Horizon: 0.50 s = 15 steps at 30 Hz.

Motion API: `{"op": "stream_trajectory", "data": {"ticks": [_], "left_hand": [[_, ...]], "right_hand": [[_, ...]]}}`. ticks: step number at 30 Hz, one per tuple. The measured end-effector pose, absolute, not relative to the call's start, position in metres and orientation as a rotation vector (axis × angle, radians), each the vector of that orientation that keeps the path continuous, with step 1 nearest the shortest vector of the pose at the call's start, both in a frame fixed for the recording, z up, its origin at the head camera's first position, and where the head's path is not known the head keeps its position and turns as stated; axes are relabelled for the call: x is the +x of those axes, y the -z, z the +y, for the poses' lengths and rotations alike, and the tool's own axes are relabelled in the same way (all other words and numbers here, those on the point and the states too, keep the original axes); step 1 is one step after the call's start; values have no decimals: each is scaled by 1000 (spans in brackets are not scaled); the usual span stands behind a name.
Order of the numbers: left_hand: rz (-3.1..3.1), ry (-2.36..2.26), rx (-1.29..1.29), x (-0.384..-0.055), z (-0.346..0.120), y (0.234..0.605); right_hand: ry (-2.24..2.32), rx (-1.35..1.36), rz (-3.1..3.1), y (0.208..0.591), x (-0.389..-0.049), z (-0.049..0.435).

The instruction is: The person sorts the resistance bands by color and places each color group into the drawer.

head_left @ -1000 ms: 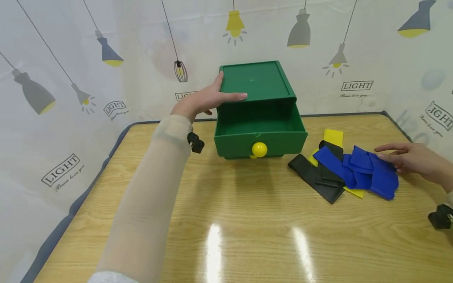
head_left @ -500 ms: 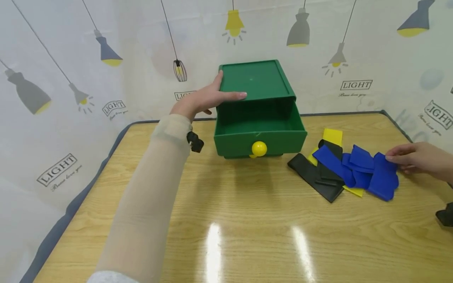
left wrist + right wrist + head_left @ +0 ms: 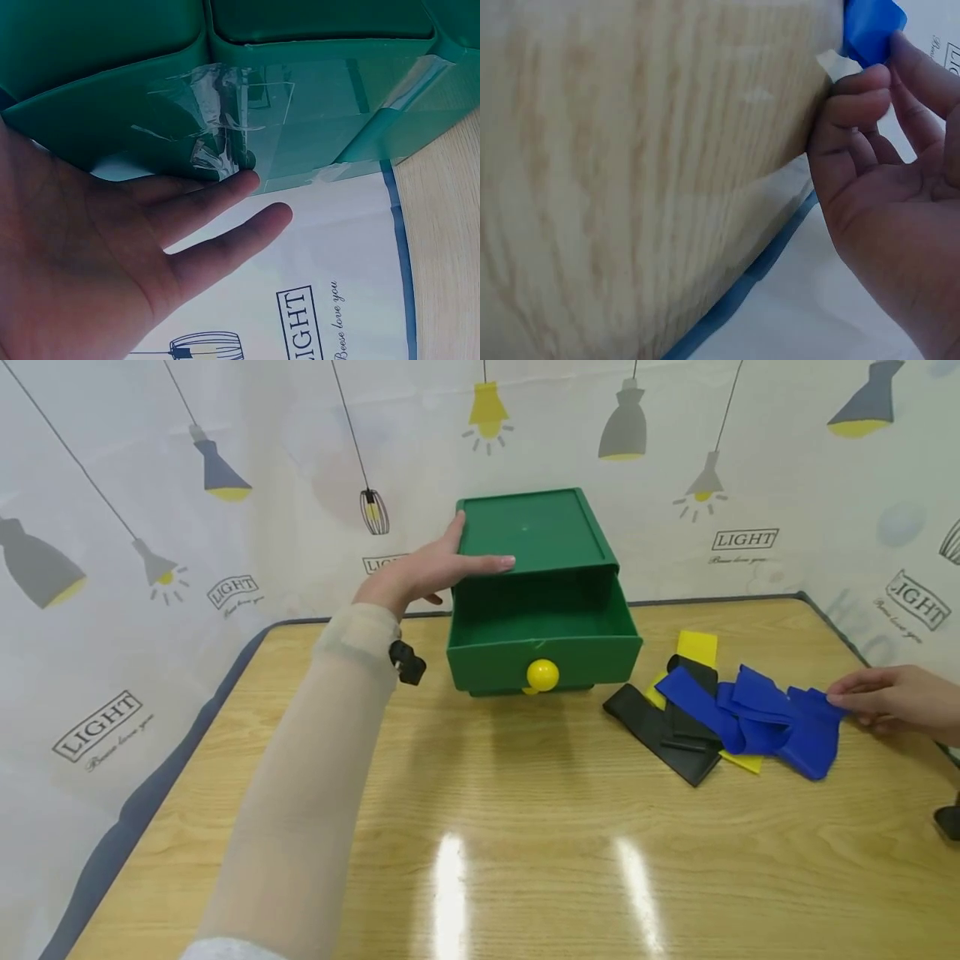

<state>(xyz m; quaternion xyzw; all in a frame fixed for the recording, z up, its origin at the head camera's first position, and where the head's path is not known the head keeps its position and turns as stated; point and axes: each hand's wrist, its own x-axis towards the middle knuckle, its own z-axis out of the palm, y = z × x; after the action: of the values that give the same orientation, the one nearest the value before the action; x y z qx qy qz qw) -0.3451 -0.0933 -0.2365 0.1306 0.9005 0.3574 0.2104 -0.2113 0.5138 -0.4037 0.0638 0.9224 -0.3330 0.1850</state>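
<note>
1. Toward 11 o'clock, my left hand [image 3: 426, 572], fingers extended and clamped on nothing, rests against a green drawer box [image 3: 536, 527], apparently steadying it.
2. At 12, its drawer [image 3: 491, 662] stands pulled out, yellow knob [image 3: 543, 675] facing me.
3. Around 1 to 2 o'clock, flat black strips [image 3: 647, 718], yellow strips [image 3: 697, 647] and blue strips [image 3: 813, 739] overlap on the wooden table [image 3: 525, 827].
4. At 2, well apart from the left, my right hand [image 3: 896, 700] pinches the blue strips' right edge. I judge this a picking-up step; next calls for a firm pinch, drawing blue free of the heap.

yellow strips [image 3: 697, 648] partly beneath black strips [image 3: 658, 735]
</note>
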Motion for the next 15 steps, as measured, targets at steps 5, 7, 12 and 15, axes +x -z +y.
{"op": "stream_trajectory", "data": {"ticks": [5,7,12,15], "left_hand": [[2504,-994,362,-345,-94,239],[2506,-989,362,-346,-94,239],[2508,-986,367,-348,-94,240],[2508,-989,369,-348,-94,239]], "right_hand": [[971,163,2598,408,-215,512],[969,167,2605,410,-217,512],[972,191,2644,415,-219,511],[943,195,2653,418,-221,512]]}}
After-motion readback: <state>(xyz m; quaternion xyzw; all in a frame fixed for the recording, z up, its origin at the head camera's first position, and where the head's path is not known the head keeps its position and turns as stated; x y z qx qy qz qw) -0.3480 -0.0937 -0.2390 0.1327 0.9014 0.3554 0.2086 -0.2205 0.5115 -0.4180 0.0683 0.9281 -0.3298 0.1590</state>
